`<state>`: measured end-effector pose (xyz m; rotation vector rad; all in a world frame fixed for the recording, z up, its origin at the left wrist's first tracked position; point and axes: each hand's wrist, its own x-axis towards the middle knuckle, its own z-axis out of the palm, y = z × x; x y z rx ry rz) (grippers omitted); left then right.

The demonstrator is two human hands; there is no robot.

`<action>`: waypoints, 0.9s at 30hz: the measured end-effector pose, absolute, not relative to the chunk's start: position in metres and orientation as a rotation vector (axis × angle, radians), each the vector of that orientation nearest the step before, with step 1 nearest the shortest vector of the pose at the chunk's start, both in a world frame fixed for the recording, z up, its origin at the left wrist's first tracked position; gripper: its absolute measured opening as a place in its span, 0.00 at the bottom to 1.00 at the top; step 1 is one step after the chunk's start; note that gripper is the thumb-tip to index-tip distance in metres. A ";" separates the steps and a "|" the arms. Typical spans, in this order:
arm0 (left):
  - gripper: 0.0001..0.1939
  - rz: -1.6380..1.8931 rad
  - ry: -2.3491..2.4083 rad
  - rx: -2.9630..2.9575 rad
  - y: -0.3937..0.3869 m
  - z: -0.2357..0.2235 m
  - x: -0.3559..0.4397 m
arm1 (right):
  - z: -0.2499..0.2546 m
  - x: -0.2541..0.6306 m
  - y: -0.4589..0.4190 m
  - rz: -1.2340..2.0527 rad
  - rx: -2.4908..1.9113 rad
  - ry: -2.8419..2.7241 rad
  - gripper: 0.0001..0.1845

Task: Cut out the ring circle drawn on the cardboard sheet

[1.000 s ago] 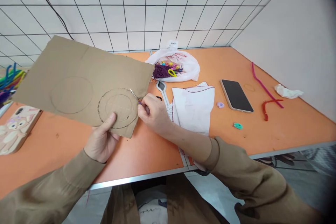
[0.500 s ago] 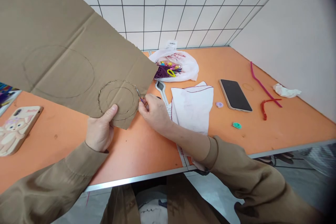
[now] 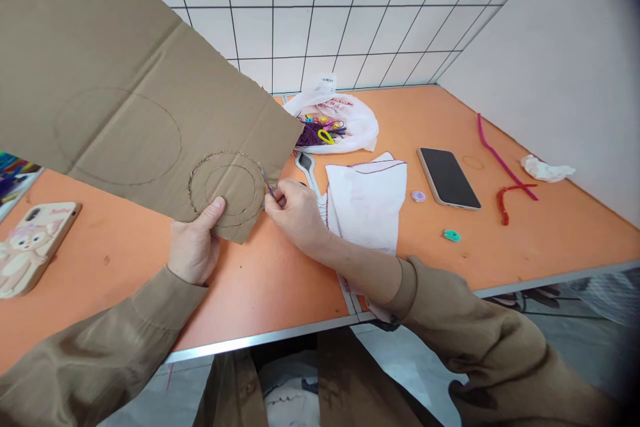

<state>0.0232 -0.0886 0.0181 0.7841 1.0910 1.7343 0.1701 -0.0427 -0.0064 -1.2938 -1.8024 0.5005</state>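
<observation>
My left hand (image 3: pixel 194 247) grips the lower edge of a large brown cardboard sheet (image 3: pixel 125 80), thumb pressed on a small drawn circle (image 3: pixel 227 188) ringed with stitch holes. A larger pencilled circle (image 3: pixel 120 137) lies to its left. The sheet is raised and tilted up toward me, hiding the table's back left. My right hand (image 3: pixel 295 213) is closed in a pinch at the circle's right rim, holding a thin needle (image 3: pixel 266 181) against the cardboard.
On the orange table (image 3: pixel 280 280) lie a white cloth with purple stitching (image 3: pixel 367 200), a white plastic bag of coloured bits (image 3: pixel 333 123), a black phone (image 3: pixel 449 177), a cartoon-case phone (image 3: pixel 30 247), red and pink pipe cleaners (image 3: pixel 505 167), and small buttons (image 3: pixel 451 235). White wall at right.
The cardboard has been lifted and tilted up toward me, now covering the upper left of the view. Both hands stayed at the small circle, shifting only slightly.
</observation>
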 end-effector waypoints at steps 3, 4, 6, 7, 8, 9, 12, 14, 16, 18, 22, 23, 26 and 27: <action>0.31 1.745 1.073 0.834 -0.088 0.018 0.022 | -0.004 0.170 -0.043 0.511 -1.322 -1.771 0.17; 0.31 1.749 1.061 0.864 -0.087 0.018 0.022 | -0.004 0.171 -0.043 0.523 -1.329 -1.757 0.17; 0.32 1.743 1.038 0.901 -0.087 0.019 0.021 | -0.003 0.170 -0.044 0.565 -1.325 -1.728 0.17; 0.32 1.736 1.032 0.902 -0.087 0.020 0.021 | -0.002 0.170 -0.045 0.592 -1.317 -1.712 0.17; 0.31 1.728 1.029 0.895 -0.087 0.020 0.021 | -0.002 0.170 -0.045 0.622 -1.309 -1.697 0.16; 0.31 1.721 1.030 0.885 -0.088 0.019 0.022 | -0.003 0.170 -0.045 0.649 -1.305 -1.683 0.16; 0.29 1.713 1.034 0.866 -0.088 0.017 0.024 | -0.003 0.169 -0.046 0.686 -1.319 -1.652 0.15; 0.29 1.716 1.027 0.868 -0.087 0.015 0.024 | -0.003 0.170 -0.046 0.700 -1.315 -1.644 0.14; 0.29 1.714 1.023 0.867 -0.087 0.014 0.024 | -0.003 0.171 -0.046 0.731 -1.295 -1.656 0.14; 0.29 1.710 1.032 0.849 -0.086 0.014 0.022 | -0.004 0.171 -0.046 0.762 -1.277 -1.684 0.14; 0.31 1.737 1.054 0.823 -0.087 0.014 0.020 | -0.007 0.171 -0.044 0.695 -1.239 -1.748 0.13; 0.31 1.754 1.055 0.822 -0.087 0.014 0.020 | -0.009 0.170 -0.043 0.641 -1.229 -1.768 0.13; 0.29 1.781 1.069 0.783 -0.085 0.013 0.019 | -0.014 0.168 -0.039 0.459 -1.216 -1.843 0.14; 0.28 1.775 1.081 0.755 -0.085 0.012 0.019 | -0.015 0.168 -0.038 0.416 -1.217 -1.863 0.14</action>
